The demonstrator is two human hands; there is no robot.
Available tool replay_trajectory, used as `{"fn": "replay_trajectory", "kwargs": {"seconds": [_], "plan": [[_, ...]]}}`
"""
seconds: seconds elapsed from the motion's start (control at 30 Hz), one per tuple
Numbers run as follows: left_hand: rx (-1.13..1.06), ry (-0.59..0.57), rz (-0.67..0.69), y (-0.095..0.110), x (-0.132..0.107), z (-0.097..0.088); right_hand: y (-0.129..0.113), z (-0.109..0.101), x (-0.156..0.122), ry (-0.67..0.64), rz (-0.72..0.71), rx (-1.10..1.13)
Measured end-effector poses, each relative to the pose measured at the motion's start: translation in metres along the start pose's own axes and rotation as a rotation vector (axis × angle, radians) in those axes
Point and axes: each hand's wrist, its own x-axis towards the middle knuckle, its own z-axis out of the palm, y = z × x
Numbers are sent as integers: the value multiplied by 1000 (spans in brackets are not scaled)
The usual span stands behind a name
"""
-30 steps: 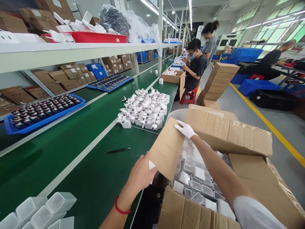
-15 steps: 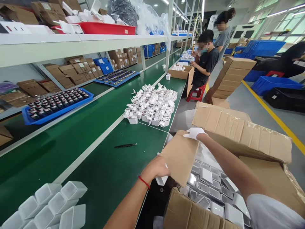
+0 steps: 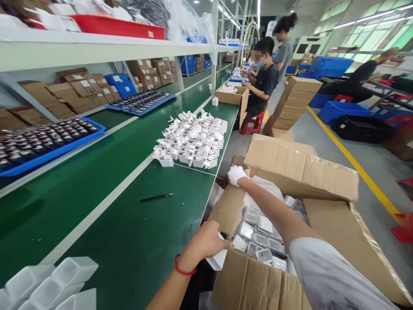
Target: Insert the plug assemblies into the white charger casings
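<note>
A cardboard box [image 3: 258,280] stands open against the table's edge, with many white plastic cases [image 3: 265,224] inside. My right hand [image 3: 237,175], in a white glove, grips the far end of the box's near-table flap [image 3: 227,209]. My left hand [image 3: 208,242], a red cord at its wrist, is closed by the flap's near corner. From under its fingers juts a white plastic case [image 3: 218,259]; its fingertips are partly hidden. On the green table [image 3: 155,232], a cluster of white cases with parts in them [image 3: 193,140] lies ahead, and several translucent cases [image 3: 72,273] at lower left.
A black pen-like tool [image 3: 156,198] lies on the table. Blue trays of dark parts [image 3: 51,142] line the far side under a shelf [image 3: 112,51]. More cardboard flaps [image 3: 303,168] spread to the right. Co-workers [image 3: 266,75] are farther down the line.
The flap has swung from standing broad across my view to tilting down beside the table. My right hand has moved left with it, and my left hand slightly down. The view has shifted right.
</note>
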Motion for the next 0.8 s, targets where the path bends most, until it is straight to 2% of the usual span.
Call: {"fn": "replay_trajectory", "kwargs": {"seconds": [0.1, 0.2, 0.27, 0.33, 0.43, 0.47, 0.53, 0.6, 0.7, 0.73, 0.8], "plan": [[-68, 18, 20, -6, -20, 2, 4, -19, -7, 209, -39, 184], [-156, 2, 21, -18, -29, 11, 24, -40, -36, 412, 119, 373], [-219, 0, 25, -25, -33, 17, 40, -48, -63, 437, 184, 455], [-334, -11, 43, -31, -40, 23, 51, -50, -88, 394, 176, 526], [-546, -8, 49, -42, -60, 34, 44, -52, -111, 333, 142, 653], [-609, 5, 29, -47, -68, 39, 33, -54, -114, 329, 102, 684], [-723, 59, -32, -60, -87, 54, -4, -63, -118, 330, -66, 698], [-838, 132, -78, -74, -105, 74, -54, -76, -121, 300, -337, 660], [-936, 214, -36, -98, -128, 107, -137, -97, -123, 229, -716, 418], [-942, 227, -5, -105, -135, 117, -163, -104, -121, 236, -772, 307], [-943, 270, 30, -118, -150, 132, -209, -116, -107, 319, -737, 119]]}}
